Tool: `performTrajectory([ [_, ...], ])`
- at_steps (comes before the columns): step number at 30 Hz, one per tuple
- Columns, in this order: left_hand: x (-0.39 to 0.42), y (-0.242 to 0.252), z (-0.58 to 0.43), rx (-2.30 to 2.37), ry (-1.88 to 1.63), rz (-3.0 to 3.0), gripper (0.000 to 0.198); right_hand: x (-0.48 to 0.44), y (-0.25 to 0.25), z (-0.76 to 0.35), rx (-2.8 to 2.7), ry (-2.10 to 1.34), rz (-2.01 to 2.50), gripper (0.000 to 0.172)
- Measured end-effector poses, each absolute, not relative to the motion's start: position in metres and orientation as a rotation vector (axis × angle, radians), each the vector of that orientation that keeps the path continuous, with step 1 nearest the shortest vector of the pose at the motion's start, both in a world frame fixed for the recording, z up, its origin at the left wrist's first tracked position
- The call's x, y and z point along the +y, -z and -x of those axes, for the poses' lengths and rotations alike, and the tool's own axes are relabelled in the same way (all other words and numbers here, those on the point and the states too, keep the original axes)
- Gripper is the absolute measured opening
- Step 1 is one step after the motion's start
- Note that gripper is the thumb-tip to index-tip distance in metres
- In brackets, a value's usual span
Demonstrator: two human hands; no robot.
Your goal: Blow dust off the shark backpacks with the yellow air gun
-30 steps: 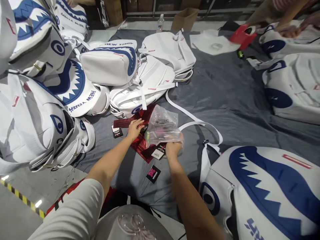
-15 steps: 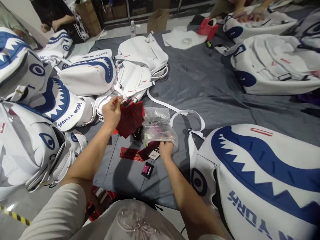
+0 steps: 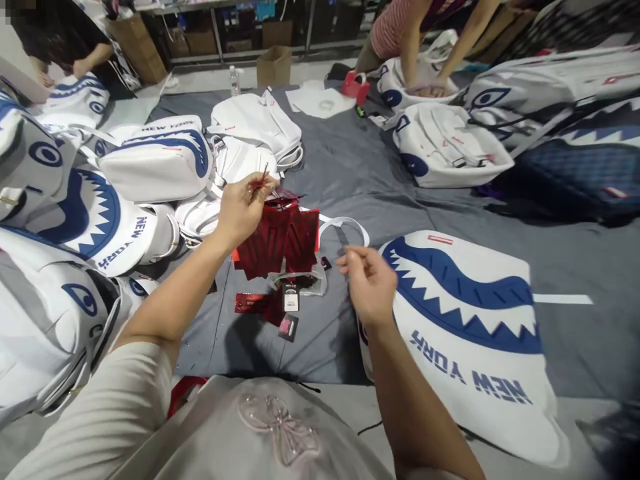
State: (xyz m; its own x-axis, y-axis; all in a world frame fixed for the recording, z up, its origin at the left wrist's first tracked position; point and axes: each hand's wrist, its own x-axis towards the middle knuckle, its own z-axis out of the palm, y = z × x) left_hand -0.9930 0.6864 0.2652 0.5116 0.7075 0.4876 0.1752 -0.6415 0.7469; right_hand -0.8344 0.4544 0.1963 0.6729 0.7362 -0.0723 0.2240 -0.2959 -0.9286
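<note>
Right hand [image 3: 371, 280] has come away from the clear plastic bag [image 3: 319, 280], now near the white backpack [image 3: 463, 300], loosely curled; cannot tell if it pinches anything. Left hand [image 3: 243, 205] closed on strings [image 3: 264, 176] of bunched red tags [image 3: 277, 240], hanging over bench [image 3: 345, 177], partly hiding the bag.

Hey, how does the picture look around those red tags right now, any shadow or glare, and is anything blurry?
Head view: a soft dark shadow falls on the grey cloth below the red tags hanging from the left grip; head view: the glossy tags show uneven light and dark streaks; head view: the dark shape at lower right is too blurred to identify.
</note>
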Motion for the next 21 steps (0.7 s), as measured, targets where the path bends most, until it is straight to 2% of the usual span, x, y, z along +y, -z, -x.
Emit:
performTrajectory([
  [2,0.686,-0.265,0.994,0.691,-1.136,-2.043,0.039,0.456,-0.203,0.838,-0.827,-0.653,1.876,0.033],
  [5,0.690,-0.268,1.013,0.632,-1.234,-1.876,0.040,0.458,-0.164,0.862,-1.097,-0.844,2.162,0.025],
  [10,0.699,-0.270,1.076,0.801,-1.279,-1.722,0.041,0.483,-0.077,0.909,-1.195,-0.856,2.484,0.037],
  [14,0.694,-0.260,1.139,1.039,-1.266,-1.642,0.044,0.524,-0.045,0.923,-1.153,-0.812,2.624,0.038],
  [18,0.658,-0.230,1.201,1.321,-0.900,-1.753,0.038,0.548,-0.029,0.925,-1.192,-0.774,2.708,0.039],
  [21,0.619,-0.194,1.230,1.582,-0.238,-1.940,0.030,0.547,-0.025,0.925,-1.300,-0.808,2.708,0.035],
])
